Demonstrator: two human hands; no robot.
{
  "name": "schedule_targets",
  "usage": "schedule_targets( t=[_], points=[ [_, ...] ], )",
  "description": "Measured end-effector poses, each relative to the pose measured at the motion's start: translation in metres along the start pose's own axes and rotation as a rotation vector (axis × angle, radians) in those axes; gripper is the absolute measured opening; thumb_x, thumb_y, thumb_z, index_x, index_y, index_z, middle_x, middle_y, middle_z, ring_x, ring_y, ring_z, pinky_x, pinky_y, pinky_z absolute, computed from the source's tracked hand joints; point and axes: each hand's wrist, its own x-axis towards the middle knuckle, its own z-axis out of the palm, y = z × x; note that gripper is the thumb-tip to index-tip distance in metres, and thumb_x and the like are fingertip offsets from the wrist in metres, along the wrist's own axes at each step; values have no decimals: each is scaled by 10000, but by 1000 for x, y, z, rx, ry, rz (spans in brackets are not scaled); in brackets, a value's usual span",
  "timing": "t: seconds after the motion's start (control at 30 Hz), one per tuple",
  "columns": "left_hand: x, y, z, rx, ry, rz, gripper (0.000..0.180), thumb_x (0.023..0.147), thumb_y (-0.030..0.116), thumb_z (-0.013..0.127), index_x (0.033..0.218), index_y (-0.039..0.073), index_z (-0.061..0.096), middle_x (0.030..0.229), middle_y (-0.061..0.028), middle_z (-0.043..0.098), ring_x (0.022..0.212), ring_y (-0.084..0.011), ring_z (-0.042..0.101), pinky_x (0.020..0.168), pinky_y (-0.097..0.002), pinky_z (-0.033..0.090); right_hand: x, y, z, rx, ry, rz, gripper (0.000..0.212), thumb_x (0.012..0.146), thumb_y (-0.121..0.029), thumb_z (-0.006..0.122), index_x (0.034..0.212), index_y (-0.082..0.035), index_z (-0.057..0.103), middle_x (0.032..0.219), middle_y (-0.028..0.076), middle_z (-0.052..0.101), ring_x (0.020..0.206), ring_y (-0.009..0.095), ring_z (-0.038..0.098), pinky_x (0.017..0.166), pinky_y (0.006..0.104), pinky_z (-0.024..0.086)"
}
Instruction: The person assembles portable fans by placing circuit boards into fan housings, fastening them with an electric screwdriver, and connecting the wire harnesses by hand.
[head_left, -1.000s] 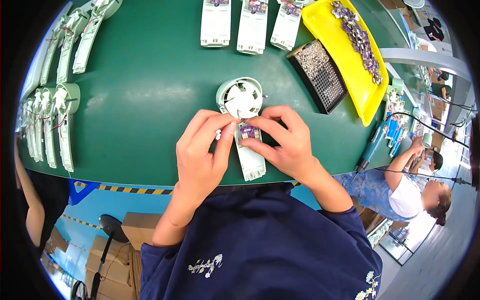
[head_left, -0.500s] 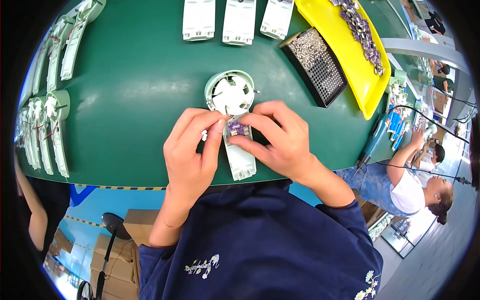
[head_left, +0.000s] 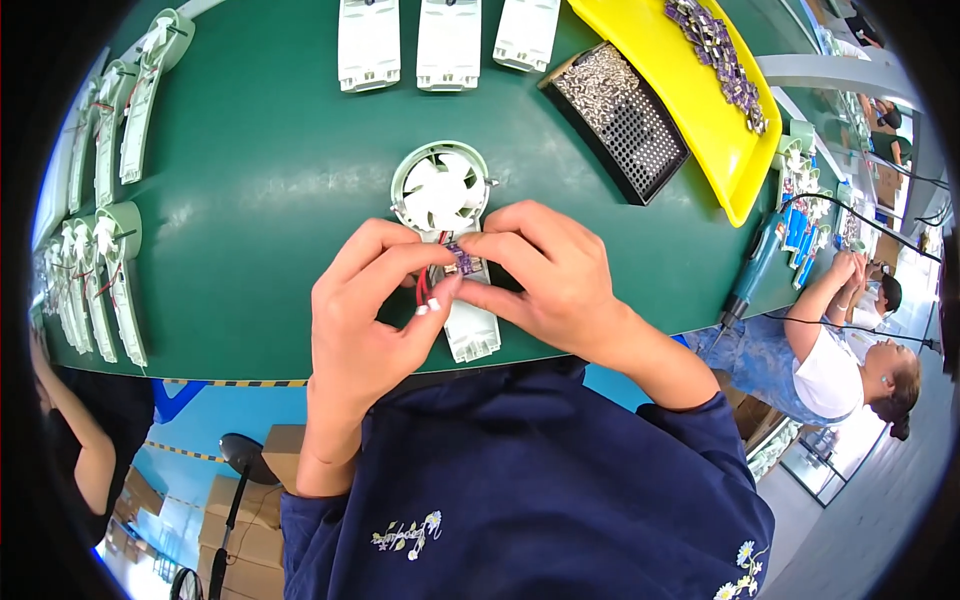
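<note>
A white hand-held fan body (head_left: 446, 200) lies on the green table (head_left: 260, 190), round blade housing away from me, handle toward me. My left hand (head_left: 370, 310) and my right hand (head_left: 540, 275) meet over its handle. Between their fingertips they pinch a small purple circuit board (head_left: 460, 258) with red and black wires (head_left: 425, 285) running into the handle. The handle's lower end (head_left: 474, 338) shows below my fingers.
Three white handle shells (head_left: 445, 35) lie at the far edge. A black tray of small metal parts (head_left: 620, 120) and a yellow tray of purple boards (head_left: 690, 70) sit at right. Several assembled fans (head_left: 100, 250) line the left. An electric screwdriver (head_left: 750, 270) hangs right; another person (head_left: 840, 350) works there.
The fan and both hands sit lower in the view than before. My fingers have shifted on the purple board, staying over the handle.
</note>
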Motion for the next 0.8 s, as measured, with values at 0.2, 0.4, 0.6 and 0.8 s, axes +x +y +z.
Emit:
schedule_targets(
  t=[0.2, 0.4, 0.6, 0.8],
  points=[
    [-1, 0, 5, 97, 52, 19, 222, 737, -58, 832, 928, 7, 741, 904, -67, 643, 719, -151, 619, 639, -277, 486, -8, -9, -11, 50, -100, 108, 528, 711, -235, 918, 1168, -82, 701, 998, 77, 671, 884, 256, 667, 773, 367, 549],
    [-1, 3, 13, 102, 112, 57, 214, 736, -58, 836, 912, 13, 738, 887, -69, 633, 703, -169, 607, 592, -285, 480, -94, 34, -117, -533, 849, 725, 631, 970, -326, 719, 1441, 41, 515, 1258, 174, 629, 1127, 294, 618, 971, 399, 497],
    [-5, 2, 10, 138, 120, 32, 216, 729, -67, 834, 902, 15, 734, 882, -69, 628, 700, -161, 586, 613, -271, 475, -187, 117, -192, -551, 605, 1328, 900, 976, -577, 648, 1528, 85, 390, 1267, 295, 645, 1191, 351, 632, 1030, 418, 474],
    [-9, -2, 12, 124, 140, 10, 208, 730, -64, 830, 895, 15, 732, 871, -66, 633, 697, -159, 589, 610, -267, 462, -183, 111, -202, -328, 434, 1264, 639, 1009, -453, 662, 1416, 26, 543, 1154, 149, 681, 898, 204, 666, 755, 331, 540]
  ],
)
